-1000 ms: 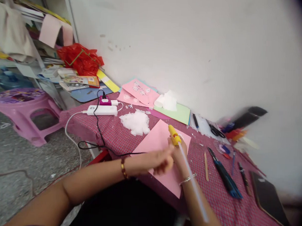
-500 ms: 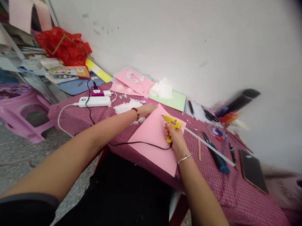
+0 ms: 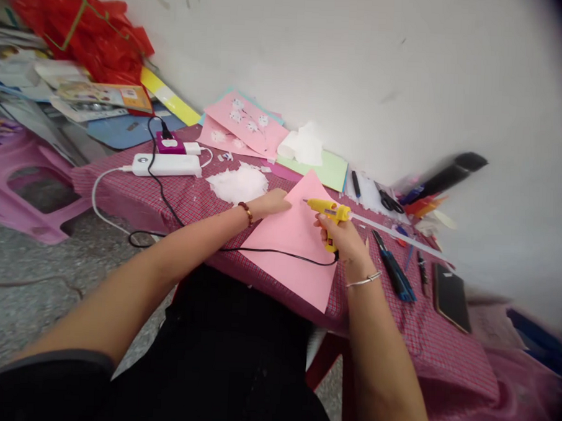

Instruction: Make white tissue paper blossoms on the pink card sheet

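A pink paper sheet [image 3: 298, 248] lies on the red checked tablecloth [image 3: 425, 331]. My right hand [image 3: 342, 235] is closed round the handle of a yellow glue gun [image 3: 327, 207], its nozzle pointing left over the sheet. A long glue stick [image 3: 396, 231] pokes out of the gun's back to the right. The gun's black cord [image 3: 270, 252] runs across the sheet toward a white power strip [image 3: 166, 164]. My left hand [image 3: 274, 202] lies flat, fingers stretched, on the sheet's left corner beside a heap of white fluff [image 3: 238, 182].
Pink and green papers [image 3: 247, 125] lean at the wall. Scissors [image 3: 388, 199], pens, a blue cutter [image 3: 394, 271] and a dark notebook [image 3: 452, 295] lie to the right. A pink stool [image 3: 25, 193] and a red bag [image 3: 84, 31] are on the left.
The glue gun has been turned from upright to nozzle-left over the pink sheet. My left hand left the gun and went onto the sheet's left corner. The view has tilted down.
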Tool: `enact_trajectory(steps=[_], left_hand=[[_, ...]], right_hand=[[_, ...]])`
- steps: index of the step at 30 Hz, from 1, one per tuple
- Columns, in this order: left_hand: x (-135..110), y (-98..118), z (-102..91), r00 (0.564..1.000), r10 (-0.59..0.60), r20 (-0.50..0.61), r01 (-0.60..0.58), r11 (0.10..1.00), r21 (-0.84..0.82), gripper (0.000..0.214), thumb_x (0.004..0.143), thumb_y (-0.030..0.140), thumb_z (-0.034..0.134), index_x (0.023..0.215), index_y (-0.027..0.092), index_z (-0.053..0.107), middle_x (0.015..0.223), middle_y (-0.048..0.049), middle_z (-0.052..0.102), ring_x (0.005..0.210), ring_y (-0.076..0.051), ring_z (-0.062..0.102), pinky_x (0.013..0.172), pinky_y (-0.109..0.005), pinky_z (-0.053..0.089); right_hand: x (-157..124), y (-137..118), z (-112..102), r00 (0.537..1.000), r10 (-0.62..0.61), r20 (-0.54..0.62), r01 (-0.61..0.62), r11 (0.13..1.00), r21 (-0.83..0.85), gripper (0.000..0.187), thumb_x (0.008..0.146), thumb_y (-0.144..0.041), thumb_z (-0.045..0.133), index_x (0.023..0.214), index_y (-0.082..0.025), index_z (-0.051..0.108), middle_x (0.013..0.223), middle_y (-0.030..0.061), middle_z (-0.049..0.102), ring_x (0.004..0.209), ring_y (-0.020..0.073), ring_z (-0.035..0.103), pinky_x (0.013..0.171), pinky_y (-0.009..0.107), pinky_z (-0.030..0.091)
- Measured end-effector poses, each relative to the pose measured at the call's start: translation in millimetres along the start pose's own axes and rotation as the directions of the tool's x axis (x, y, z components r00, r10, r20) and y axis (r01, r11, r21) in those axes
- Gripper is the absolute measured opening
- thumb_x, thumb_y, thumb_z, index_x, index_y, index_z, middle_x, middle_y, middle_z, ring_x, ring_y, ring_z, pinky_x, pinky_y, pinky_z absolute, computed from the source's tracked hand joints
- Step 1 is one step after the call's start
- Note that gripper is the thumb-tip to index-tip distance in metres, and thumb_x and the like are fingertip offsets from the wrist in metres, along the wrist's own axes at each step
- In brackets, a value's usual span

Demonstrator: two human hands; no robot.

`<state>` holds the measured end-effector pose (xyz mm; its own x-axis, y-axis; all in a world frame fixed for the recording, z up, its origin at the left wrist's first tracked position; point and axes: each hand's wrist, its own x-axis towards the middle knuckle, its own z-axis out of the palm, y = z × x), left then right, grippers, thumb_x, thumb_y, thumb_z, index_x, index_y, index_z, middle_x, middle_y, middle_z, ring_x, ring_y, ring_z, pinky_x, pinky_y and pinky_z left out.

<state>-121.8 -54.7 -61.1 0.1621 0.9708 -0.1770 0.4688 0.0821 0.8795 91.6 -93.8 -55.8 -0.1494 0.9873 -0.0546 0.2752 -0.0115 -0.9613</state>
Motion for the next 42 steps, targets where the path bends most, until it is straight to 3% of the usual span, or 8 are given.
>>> enact_trajectory(steps=[9,15,21,26,30,33,37,42], left_hand=[[3,-12,10.7,0.999,0.044,-0.007,-0.045,0.992,-0.119,0.017,0.072,0.011,0.054,0.081,0.005,0.068,0.073,-0.0099,0.069,0.054,-0.014,0.060,0.048,-0.021,0.040],[4,-17,10.7,0.998,0.035,-0.047,-0.046,0.966,-0.255,0.021,0.079,0.013,0.052,0.090,0.004,0.067,0.078,-0.0114,0.071,0.060,-0.015,0.064,0.052,-0.021,0.045],[4,-22,16.2,0.996,0.062,-0.060,-0.079,0.937,-0.339,0.023,0.080,0.014,0.050,0.092,0.005,0.066,0.080,-0.0114,0.071,0.061,-0.014,0.065,0.051,-0.021,0.046],[5,-26,16.1,0.990,0.103,-0.099,-0.126,0.956,-0.267,0.017,0.074,0.015,0.055,0.083,0.007,0.067,0.070,-0.0071,0.067,0.054,-0.012,0.057,0.047,-0.020,0.038],[4,-23,14.4,0.981,0.121,-0.152,-0.143,0.978,-0.149,0.011,0.072,0.015,0.056,0.072,0.007,0.064,0.062,-0.0045,0.059,0.052,-0.011,0.049,0.046,-0.021,0.029],[0,-20,13.7,0.977,0.134,-0.167,-0.150,0.985,-0.089,0.012,0.074,0.015,0.054,0.072,0.008,0.063,0.062,-0.0035,0.057,0.054,-0.011,0.048,0.047,-0.022,0.029],[-3,-19,13.6,0.974,0.140,-0.179,-0.149,0.988,-0.034,0.014,0.076,0.016,0.053,0.075,0.009,0.064,0.065,-0.0041,0.058,0.057,-0.012,0.048,0.050,-0.022,0.030],[0,-20,14.5,0.972,0.135,-0.193,-0.136,0.991,0.009,0.016,0.077,0.017,0.053,0.079,0.008,0.065,0.068,-0.0057,0.061,0.060,-0.013,0.051,0.051,-0.022,0.031]], right_hand=[[-2,-4,0,1.000,0.009,0.006,-0.008,0.994,-0.113,0.029,0.079,-0.047,0.061,0.088,-0.019,0.058,0.061,-0.0002,0.058,0.042,0.0080,0.042,0.038,0.022,0.033],[-2,-29,-5,0.999,-0.032,0.037,0.038,0.980,-0.195,0.034,0.079,-0.050,0.061,0.090,-0.018,0.056,0.078,0.0035,0.062,0.043,0.0061,0.043,0.038,0.021,0.033],[-1,-60,-6,0.996,0.006,0.088,0.033,0.902,-0.430,0.035,0.083,-0.053,0.054,0.079,-0.018,0.057,0.051,-0.0030,0.049,0.040,0.0084,0.042,0.039,0.022,0.034],[0,-67,4,0.998,0.040,0.052,-0.006,0.839,-0.543,0.034,0.084,-0.052,0.052,0.078,-0.019,0.057,0.056,-0.0019,0.053,0.040,0.0082,0.041,0.039,0.022,0.033],[4,-62,9,1.000,-0.010,0.009,0.013,0.800,-0.600,0.032,0.083,-0.051,0.050,0.083,-0.020,0.058,0.065,0.0002,0.058,0.044,0.0086,0.044,0.042,0.022,0.035],[8,-53,8,0.998,-0.059,-0.032,0.025,0.771,-0.637,0.034,0.082,-0.053,0.051,0.082,-0.020,0.059,0.062,-0.0002,0.057,0.046,0.0098,0.046,0.043,0.022,0.035],[9,-42,7,0.991,-0.024,-0.129,-0.067,0.748,-0.660,0.044,0.078,-0.063,0.053,0.075,-0.019,0.059,0.056,0.0000,0.055,0.044,0.0112,0.048,0.041,0.023,0.034],[3,-45,9,0.994,-0.053,-0.101,-0.021,0.786,-0.618,0.043,0.078,-0.060,0.053,0.077,-0.018,0.061,0.055,-0.0004,0.055,0.043,0.0103,0.045,0.041,0.023,0.033]])
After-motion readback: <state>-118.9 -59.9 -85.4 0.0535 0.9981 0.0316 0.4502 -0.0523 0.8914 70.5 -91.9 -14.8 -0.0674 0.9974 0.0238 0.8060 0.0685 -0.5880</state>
